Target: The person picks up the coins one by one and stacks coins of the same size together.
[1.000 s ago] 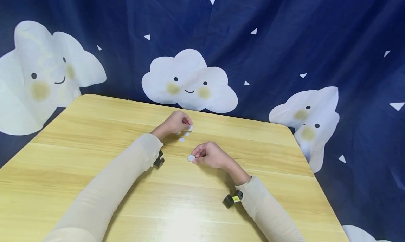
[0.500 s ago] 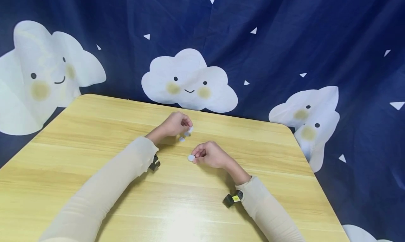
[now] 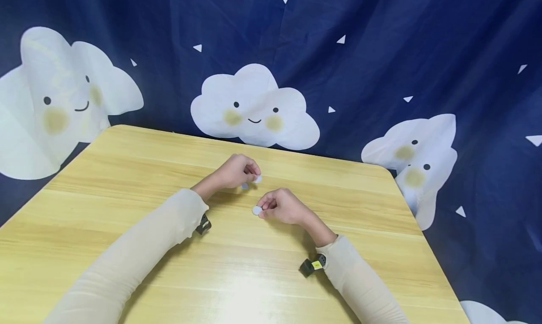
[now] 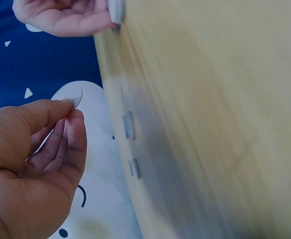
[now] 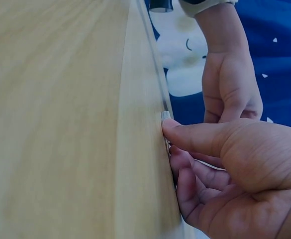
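My left hand [image 3: 239,170] pinches a small white round disc [image 4: 77,98] between thumb and fingertips, held up over the table. In the head view, a loose white disc [image 3: 244,186] lies just below that hand. The left wrist view shows two discs on the tabletop, one larger [image 4: 129,125] and one smaller [image 4: 135,168]. Nearer the person, my right hand [image 3: 284,206] pinches another white disc [image 3: 256,210] close over the table. In the right wrist view only the edge of this disc [image 5: 164,115] shows past the thumb; the other fingers curl beneath.
The light wood table [image 3: 190,277] has rounded far corners. Behind it hangs a dark blue curtain [image 3: 169,32] printed with smiling clouds. Each sleeve cuff carries a black wrist camera [image 3: 311,266].
My left hand has shifted a little toward the person and slightly right with its disc, and now hides one of the loose discs. The right hand keeps its place.
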A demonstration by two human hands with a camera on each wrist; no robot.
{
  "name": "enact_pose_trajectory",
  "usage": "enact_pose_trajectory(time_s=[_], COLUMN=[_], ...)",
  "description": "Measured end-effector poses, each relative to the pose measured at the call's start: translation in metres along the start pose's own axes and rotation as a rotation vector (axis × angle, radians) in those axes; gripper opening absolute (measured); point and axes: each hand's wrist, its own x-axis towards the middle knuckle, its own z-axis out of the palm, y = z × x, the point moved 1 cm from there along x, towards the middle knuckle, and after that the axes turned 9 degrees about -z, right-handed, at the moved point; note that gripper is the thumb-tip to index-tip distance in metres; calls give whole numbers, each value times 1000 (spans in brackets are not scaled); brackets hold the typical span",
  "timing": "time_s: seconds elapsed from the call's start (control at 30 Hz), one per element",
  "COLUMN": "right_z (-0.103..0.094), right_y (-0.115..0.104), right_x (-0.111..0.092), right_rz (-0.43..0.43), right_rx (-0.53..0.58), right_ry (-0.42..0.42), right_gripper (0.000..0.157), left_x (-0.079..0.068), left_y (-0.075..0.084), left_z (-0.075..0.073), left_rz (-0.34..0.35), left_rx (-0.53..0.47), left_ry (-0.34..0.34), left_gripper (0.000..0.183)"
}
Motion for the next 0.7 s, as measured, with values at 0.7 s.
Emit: enact_pose_trajectory(time_s=[0.7], right_z=[0], right_y=[1], right_x=[-1], right_rz=[1], right_rx=[-4], right_ry=[1], right_gripper=[13], left_x=[-34], left_y=[24], left_z=[-1], left_rz=[123], left_rx=[22], left_ry=[-43], left_gripper=[6])
